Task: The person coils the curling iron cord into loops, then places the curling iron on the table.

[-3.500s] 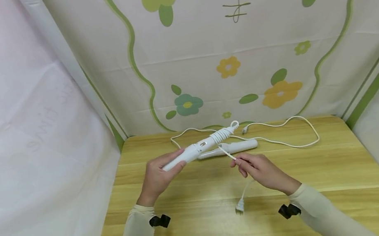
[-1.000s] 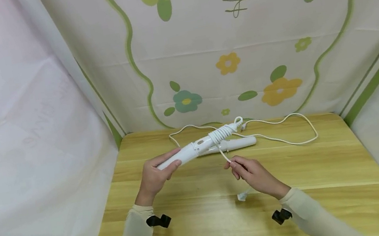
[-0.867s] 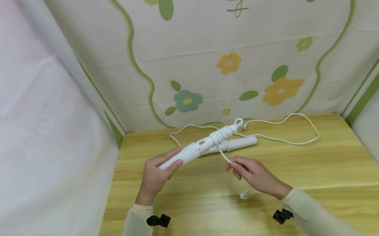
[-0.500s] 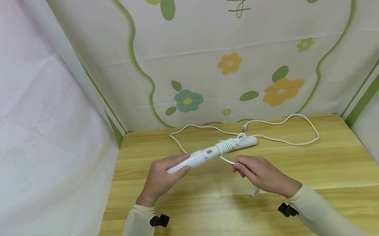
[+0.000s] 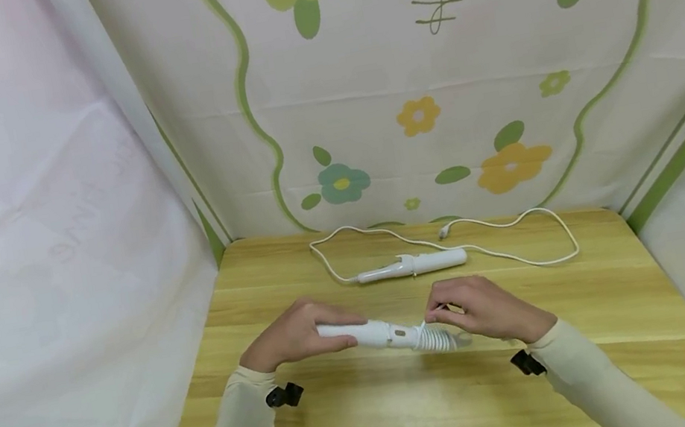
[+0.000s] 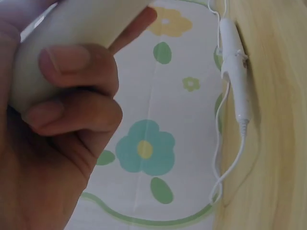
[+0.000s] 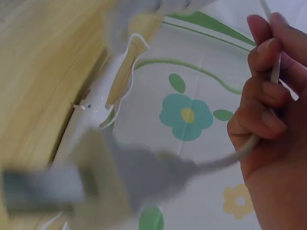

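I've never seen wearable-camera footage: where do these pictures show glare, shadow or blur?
In the head view, pale glare lies on the table; in the left wrist view, the white cord casts a faint shadow; in the right wrist view, the plug is badly out of focus, the teal flower beyond clearer.

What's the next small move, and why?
Probably pass the right hand once around the white styling iron, adding one turn: coils already wrap one end, that hand pinches the cord, and the plug hangs on a free length.

Tabletop [image 5: 378,426] free nearside of held wand [image 5: 371,334]; lying wand [image 5: 437,261], cord [image 5: 544,263] obstruct farside.
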